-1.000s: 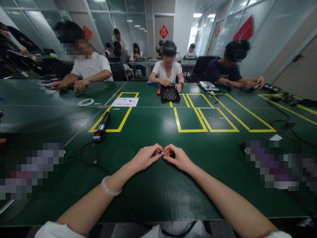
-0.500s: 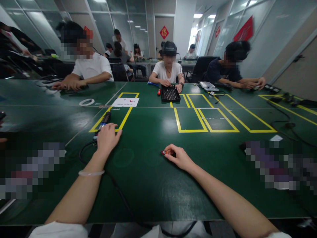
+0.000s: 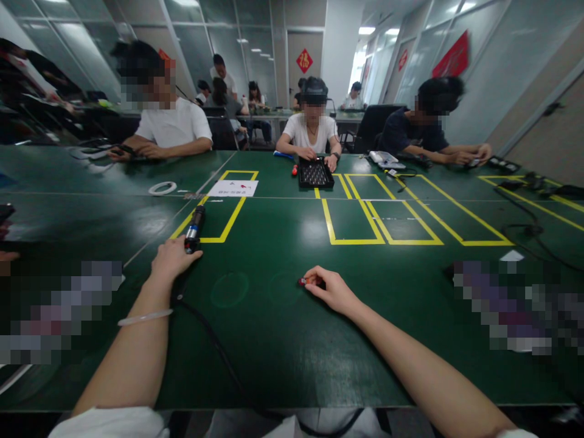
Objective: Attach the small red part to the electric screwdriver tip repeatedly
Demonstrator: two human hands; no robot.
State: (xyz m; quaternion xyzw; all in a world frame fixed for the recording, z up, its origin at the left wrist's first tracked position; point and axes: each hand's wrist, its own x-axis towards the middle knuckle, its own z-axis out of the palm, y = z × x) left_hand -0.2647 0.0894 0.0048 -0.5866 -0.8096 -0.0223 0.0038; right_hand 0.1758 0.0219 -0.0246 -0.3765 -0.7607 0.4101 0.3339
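Note:
My left hand [image 3: 170, 261] is at the near end of a black cylindrical tool [image 3: 194, 226] with a blue band, its thumb to the right of the tool and its fingers to the left. Part of those fingers is hidden. The tool lies lengthwise on the green table, at the near end of a yellow taped rectangle. On the right, my right hand [image 3: 329, 289] rests on the table with thumb and fingertips pinched round a small red and orange item [image 3: 305, 281], mostly covered by the fingers.
A black cable [image 3: 214, 337] runs from beside my left wrist over the table's front edge. A white paper sheet [image 3: 233, 188] and a white ring [image 3: 162, 188] lie further back. Across the table, a person handles a black case [image 3: 316, 173]. Two blurred-out items flank my arms.
My left hand has drawn back and left along the tool, uncovering its blue band and body. My right hand keeps its pinch in the same place.

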